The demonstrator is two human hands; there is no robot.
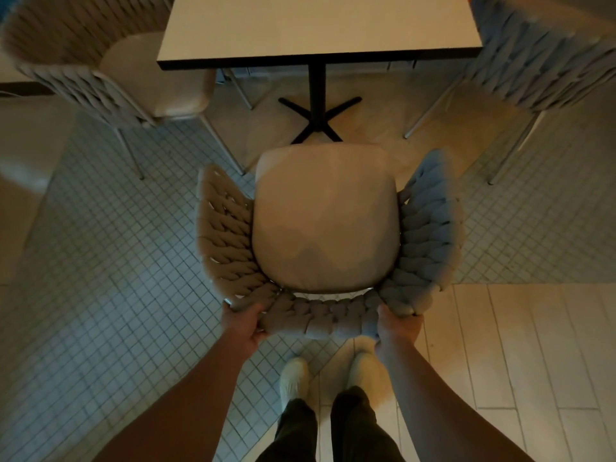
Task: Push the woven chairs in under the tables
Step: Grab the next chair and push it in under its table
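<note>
A woven chair (325, 225) with a beige seat cushion and a thick braided backrest stands right in front of me, facing a white square table (316, 25) on a black pedestal with a cross foot (318, 118). The chair's front edge sits just short of the table's near edge, above the foot. My left hand (245, 323) grips the left end of the woven backrest. My right hand (396, 326) grips its right end. Both arms reach forward over my feet.
A second woven chair (100, 61) stands at the table's left side, and a third (533, 61) at its right, both angled out with thin metal legs. The floor is small square tile on the left and pale planks (520, 361) on the right.
</note>
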